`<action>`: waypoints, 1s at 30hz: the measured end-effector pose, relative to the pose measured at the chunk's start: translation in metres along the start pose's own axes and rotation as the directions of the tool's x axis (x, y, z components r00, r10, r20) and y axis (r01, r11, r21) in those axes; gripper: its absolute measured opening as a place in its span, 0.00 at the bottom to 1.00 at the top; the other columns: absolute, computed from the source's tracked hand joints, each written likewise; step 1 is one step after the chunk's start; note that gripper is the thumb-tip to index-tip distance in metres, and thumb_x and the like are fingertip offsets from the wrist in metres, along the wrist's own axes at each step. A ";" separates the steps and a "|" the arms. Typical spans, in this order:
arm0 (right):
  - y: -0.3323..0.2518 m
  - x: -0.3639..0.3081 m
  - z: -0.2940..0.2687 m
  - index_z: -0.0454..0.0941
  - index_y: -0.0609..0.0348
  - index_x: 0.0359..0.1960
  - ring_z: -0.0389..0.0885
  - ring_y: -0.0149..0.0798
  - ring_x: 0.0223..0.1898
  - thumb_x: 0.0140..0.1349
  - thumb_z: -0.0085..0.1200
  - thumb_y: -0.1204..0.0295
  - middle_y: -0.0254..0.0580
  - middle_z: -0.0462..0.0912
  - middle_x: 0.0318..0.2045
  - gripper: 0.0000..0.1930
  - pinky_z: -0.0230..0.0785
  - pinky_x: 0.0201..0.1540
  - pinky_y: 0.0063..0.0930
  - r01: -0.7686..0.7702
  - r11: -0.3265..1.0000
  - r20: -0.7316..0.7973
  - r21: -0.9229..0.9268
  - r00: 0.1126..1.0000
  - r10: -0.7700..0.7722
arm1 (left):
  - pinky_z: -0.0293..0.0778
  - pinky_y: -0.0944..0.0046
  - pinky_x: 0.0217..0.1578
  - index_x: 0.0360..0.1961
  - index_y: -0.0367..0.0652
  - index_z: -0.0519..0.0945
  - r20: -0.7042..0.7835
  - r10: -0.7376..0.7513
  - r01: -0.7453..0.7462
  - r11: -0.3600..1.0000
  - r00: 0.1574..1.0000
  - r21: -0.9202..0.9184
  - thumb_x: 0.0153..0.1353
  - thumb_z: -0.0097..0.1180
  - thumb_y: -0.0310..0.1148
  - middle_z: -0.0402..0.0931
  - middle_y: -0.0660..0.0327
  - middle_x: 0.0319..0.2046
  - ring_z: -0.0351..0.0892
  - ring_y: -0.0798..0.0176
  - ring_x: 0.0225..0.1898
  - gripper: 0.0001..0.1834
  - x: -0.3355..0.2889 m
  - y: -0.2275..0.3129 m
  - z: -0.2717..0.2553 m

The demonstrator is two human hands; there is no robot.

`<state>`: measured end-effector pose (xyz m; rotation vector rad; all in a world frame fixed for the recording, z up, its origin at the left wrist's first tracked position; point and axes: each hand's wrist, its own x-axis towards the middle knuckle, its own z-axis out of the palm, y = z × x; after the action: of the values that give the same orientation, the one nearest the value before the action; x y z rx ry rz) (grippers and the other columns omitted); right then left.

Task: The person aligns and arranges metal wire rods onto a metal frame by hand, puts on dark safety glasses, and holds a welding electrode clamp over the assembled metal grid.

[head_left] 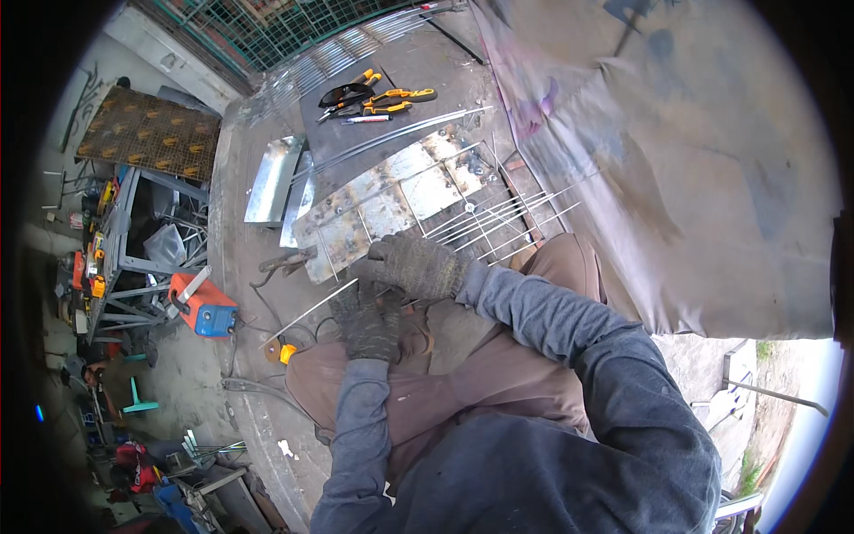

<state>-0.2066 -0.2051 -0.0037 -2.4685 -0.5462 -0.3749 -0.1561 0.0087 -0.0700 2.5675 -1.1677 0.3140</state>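
Both my hands wear dark grey knitted gloves and are close together above my lap. A thin metal rod [311, 311] slants from them down to the left. My right hand [420, 265] is closed, its bent fingers at the rod's upper end. My left hand [366, 322] is just below, fingers curled up against the same rod; its fingertips are partly hidden by the right hand. Just beyond lies a stained sheet-metal plate [378, 209] with thin rods across it. Several loose thin rods [507, 218] stick out past its right side.
Yellow-and-black pliers [396, 100] and a marker [366, 119] lie farther back, near bent sheet-metal pieces [274, 178]. A clamp with cable [286, 262] is left of the plate. An orange-and-blue machine [205, 304] stands at left. A large cloth [658, 169] hangs at right.
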 end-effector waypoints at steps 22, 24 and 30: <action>0.043 -0.053 -0.019 0.81 0.41 0.55 0.80 0.53 0.53 0.57 0.58 0.77 0.47 0.82 0.49 0.23 0.69 0.57 0.48 -0.544 0.767 -0.087 -0.340 0.831 0.550 | 0.34 0.36 0.77 0.75 0.48 0.64 0.081 -0.119 0.118 0.993 0.990 0.026 0.70 0.49 0.58 0.52 0.50 0.78 0.47 0.43 0.79 0.39 0.027 0.027 0.015; 0.045 -0.056 -0.019 0.81 0.41 0.55 0.80 0.53 0.52 0.58 0.58 0.77 0.46 0.81 0.49 0.23 0.69 0.57 0.48 -0.532 0.767 -0.101 -0.357 0.839 0.535 | 0.34 0.35 0.76 0.75 0.48 0.64 0.090 -0.129 0.127 0.992 0.988 0.019 0.71 0.48 0.59 0.52 0.50 0.78 0.46 0.43 0.79 0.39 0.026 0.028 0.015; 0.050 -0.062 -0.020 0.82 0.41 0.53 0.79 0.50 0.52 0.60 0.58 0.73 0.43 0.81 0.49 0.18 0.67 0.57 0.50 -0.558 0.705 -0.158 -0.437 0.819 0.551 | 0.36 0.34 0.76 0.75 0.45 0.63 0.126 -0.146 0.146 0.989 0.981 0.007 0.71 0.48 0.58 0.53 0.49 0.77 0.47 0.41 0.78 0.39 0.029 0.034 0.016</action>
<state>-0.2408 -0.2726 -0.0349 -2.9251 0.3711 -0.2942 -0.1623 -0.0384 -0.0689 2.6862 -1.0119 0.1180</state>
